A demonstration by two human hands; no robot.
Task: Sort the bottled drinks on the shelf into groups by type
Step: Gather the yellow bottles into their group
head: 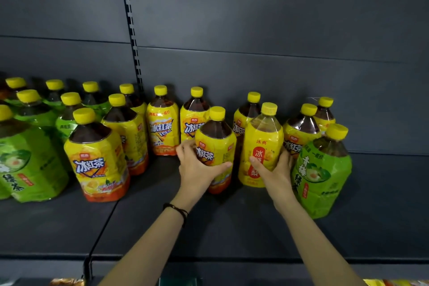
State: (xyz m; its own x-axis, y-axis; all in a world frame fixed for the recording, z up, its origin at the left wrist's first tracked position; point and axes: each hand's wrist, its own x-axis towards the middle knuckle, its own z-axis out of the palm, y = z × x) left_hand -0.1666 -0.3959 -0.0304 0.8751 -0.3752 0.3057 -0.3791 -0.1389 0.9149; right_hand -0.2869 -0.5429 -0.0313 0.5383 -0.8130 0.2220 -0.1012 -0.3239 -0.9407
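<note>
Bottles with yellow caps stand on a dark shelf (232, 227). My left hand (197, 167) grips a yellow-labelled iced black tea bottle (217, 144) at mid shelf. My right hand (276, 172) wraps around a clear-topped yellow pear drink bottle (262, 141) right beside it. A green-labelled green tea bottle (322, 169) stands just right of my right hand. More iced black tea bottles (97, 158) fill the middle and back rows, and green tea bottles (25, 158) cluster at the far left.
The dark back panel (255, 30) rises behind the bottles, with a slotted upright (131, 25) left of centre. Bare shelf lies at the front and far right. Colourful packets (394, 282) peek from the level below.
</note>
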